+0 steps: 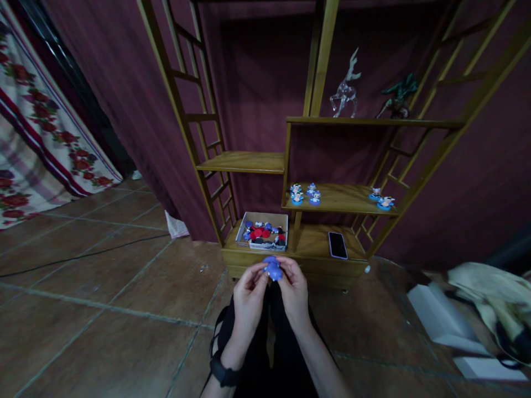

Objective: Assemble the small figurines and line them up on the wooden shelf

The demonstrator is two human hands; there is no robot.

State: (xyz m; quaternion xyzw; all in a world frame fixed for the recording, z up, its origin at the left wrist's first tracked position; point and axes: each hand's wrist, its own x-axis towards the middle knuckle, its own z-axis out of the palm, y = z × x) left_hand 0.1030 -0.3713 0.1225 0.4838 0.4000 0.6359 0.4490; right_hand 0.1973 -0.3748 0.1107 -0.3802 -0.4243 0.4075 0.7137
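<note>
A small purple toy figurine is held between both hands, above my knees and in front of the shelf unit. My left hand pinches it from the left, and my right hand grips its right side. The fingers cover parts of it. Just beyond my hands, an open cardboard box on the bottom shelf holds several figurines and round pieces in red, purple and black. Small figurines on blue and purple bases stand at the left of the middle shelf, and others stand at its right end.
A phone lies on the bottom shelf, right of the box. A clear deer ornament and a dark green figure stand on the upper shelf. White boxes and pale cloth lie on the floor at right. A black cable crosses the tiles.
</note>
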